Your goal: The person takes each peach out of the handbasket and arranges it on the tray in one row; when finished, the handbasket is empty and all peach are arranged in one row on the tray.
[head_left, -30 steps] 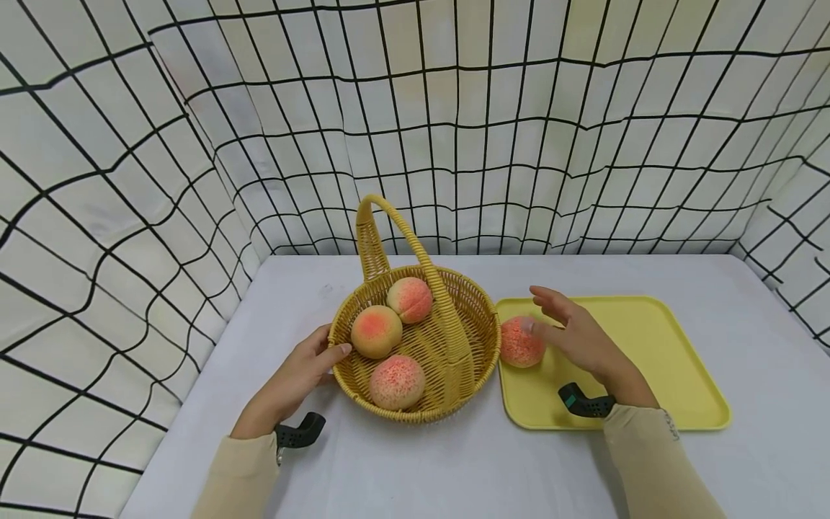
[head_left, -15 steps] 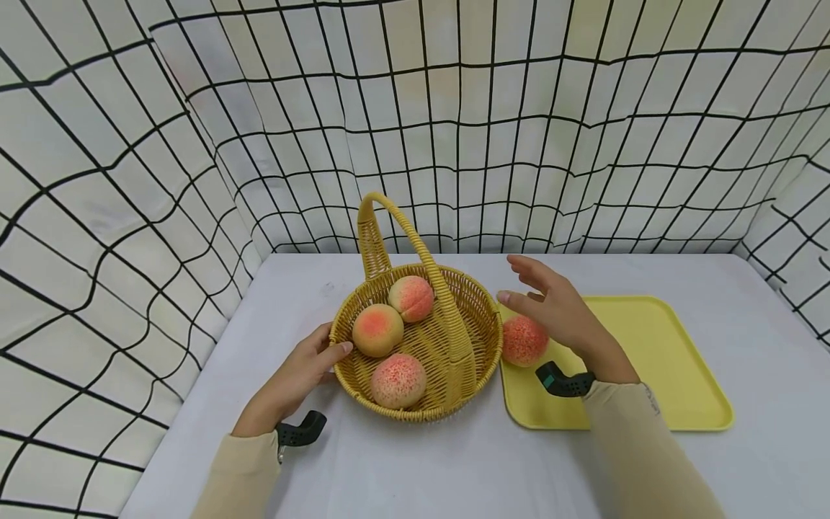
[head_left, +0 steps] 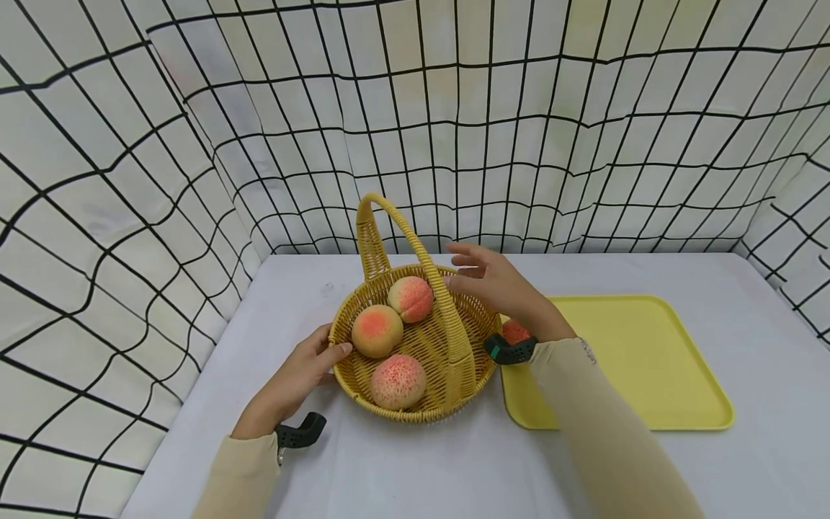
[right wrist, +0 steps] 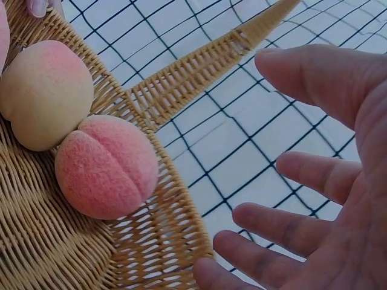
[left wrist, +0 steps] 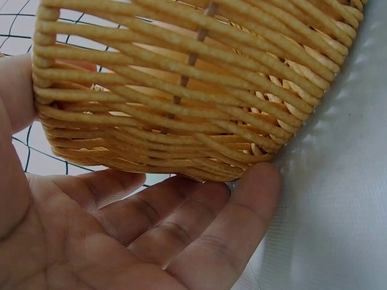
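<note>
A yellow wicker basket [head_left: 424,416] stands on the white-covered table with three peaches in it: a pink creased peach [head_left: 411,299] at the back, an orange-yellow peach [head_left: 377,331] at the left, a speckled peach [head_left: 398,382] at the front. My left hand [head_left: 303,371] holds the basket's left side, thumb over the rim and fingers against the outer wall, as the left wrist view shows. Above the basket's back right rim, beside the arched handle [head_left: 421,252], my right hand [head_left: 496,285] reaches with spread fingers and nothing in it. A red peach [head_left: 515,331] is partly hidden below the right wrist.
The yellow tray [head_left: 655,367] lies right of the basket, with the red peach at its left edge. A black grid net [head_left: 402,144] over white cloth rises behind the table and along both sides.
My right hand has moved left and away from me, from beside the red peach to over the basket's back right rim. The left hand, basket and peaches have stayed in place.
</note>
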The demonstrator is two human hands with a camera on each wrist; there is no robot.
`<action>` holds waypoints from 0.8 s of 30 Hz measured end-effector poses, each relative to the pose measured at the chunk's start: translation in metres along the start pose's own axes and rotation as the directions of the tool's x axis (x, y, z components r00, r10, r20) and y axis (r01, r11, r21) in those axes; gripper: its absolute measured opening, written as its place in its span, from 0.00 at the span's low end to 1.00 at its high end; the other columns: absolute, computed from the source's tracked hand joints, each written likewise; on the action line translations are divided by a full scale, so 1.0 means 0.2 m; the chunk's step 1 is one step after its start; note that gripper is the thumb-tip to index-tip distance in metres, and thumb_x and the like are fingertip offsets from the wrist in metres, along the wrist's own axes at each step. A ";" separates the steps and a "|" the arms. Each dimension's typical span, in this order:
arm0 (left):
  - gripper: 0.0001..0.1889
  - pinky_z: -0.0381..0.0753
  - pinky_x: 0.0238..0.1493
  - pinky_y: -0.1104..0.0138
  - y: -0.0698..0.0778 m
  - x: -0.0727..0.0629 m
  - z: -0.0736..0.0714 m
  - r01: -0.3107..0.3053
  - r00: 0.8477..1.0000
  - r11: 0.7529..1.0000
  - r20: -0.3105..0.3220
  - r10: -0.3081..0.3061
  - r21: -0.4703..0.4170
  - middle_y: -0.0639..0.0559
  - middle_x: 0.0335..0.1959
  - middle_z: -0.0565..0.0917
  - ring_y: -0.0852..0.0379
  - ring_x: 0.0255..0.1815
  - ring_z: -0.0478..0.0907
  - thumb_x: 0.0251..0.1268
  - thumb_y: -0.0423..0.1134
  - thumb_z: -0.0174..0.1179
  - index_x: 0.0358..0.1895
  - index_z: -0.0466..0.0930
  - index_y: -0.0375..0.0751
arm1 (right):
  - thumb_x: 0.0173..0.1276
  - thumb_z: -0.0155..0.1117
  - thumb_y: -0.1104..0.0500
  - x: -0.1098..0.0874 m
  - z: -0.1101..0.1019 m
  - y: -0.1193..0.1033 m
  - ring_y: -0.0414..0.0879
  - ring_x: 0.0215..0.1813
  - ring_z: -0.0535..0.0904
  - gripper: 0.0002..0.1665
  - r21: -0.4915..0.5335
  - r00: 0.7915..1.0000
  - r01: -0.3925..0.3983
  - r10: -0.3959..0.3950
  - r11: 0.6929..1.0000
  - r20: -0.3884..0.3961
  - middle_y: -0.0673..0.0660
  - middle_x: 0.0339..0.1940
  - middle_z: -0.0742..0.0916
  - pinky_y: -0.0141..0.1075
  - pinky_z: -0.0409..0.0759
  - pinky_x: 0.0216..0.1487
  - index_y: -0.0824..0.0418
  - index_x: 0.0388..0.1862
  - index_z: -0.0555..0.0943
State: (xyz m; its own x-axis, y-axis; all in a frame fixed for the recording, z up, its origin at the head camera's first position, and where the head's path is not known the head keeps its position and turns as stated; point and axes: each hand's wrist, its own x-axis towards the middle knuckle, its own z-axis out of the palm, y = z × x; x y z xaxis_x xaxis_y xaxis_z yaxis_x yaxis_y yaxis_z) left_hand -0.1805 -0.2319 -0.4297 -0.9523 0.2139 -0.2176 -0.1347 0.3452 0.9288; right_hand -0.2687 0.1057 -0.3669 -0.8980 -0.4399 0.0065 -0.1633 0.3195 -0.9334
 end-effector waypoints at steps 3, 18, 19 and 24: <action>0.35 0.83 0.60 0.53 0.00 0.00 0.00 -0.004 1.000 1.000 0.008 0.004 -0.008 0.33 0.77 0.66 0.39 0.69 0.75 0.83 0.46 0.52 0.82 0.51 0.35 | 0.75 0.65 0.49 0.06 0.03 0.02 0.60 0.76 0.69 0.38 0.044 0.998 -0.021 0.018 0.999 0.052 0.60 0.74 0.75 0.59 0.71 0.71 0.50 0.81 0.67; 0.33 0.84 0.58 0.54 0.00 0.00 0.01 0.006 1.000 1.000 -0.009 -0.006 0.013 0.34 0.75 0.69 0.41 0.67 0.77 0.82 0.46 0.52 0.81 0.55 0.37 | 0.78 0.64 0.55 0.23 0.15 0.02 0.57 0.69 0.76 0.30 0.028 0.978 -0.016 0.010 0.999 0.210 0.62 0.68 0.81 0.53 0.74 0.70 0.62 0.74 0.73; 0.33 0.84 0.58 0.54 -0.01 0.00 0.01 0.005 1.000 1.000 -0.008 -0.005 0.013 0.34 0.75 0.69 0.41 0.67 0.77 0.83 0.46 0.51 0.81 0.55 0.36 | 0.78 0.64 0.54 0.23 0.16 0.02 0.55 0.70 0.76 0.31 0.016 0.977 -0.013 0.010 1.000 0.211 0.60 0.68 0.81 0.52 0.74 0.70 0.62 0.75 0.73; 0.33 0.83 0.59 0.53 0.00 0.00 0.00 -0.002 1.000 1.000 -0.008 0.002 0.008 0.33 0.75 0.69 0.41 0.67 0.77 0.83 0.45 0.51 0.81 0.54 0.36 | 0.77 0.63 0.48 0.27 0.17 0.03 0.52 0.68 0.76 0.33 -0.020 0.977 -0.039 0.042 0.999 0.209 0.58 0.68 0.82 0.49 0.74 0.69 0.60 0.76 0.73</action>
State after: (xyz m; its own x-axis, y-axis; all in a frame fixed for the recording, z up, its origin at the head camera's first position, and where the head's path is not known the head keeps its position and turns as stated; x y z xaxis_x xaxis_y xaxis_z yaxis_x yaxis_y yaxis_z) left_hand -0.1799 -0.2317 -0.4299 -0.9547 0.2072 -0.2136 -0.1309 0.3523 0.9267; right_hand -0.3033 0.0551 -0.3843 -0.7990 -0.5915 -0.1082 -0.1359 0.3529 -0.9257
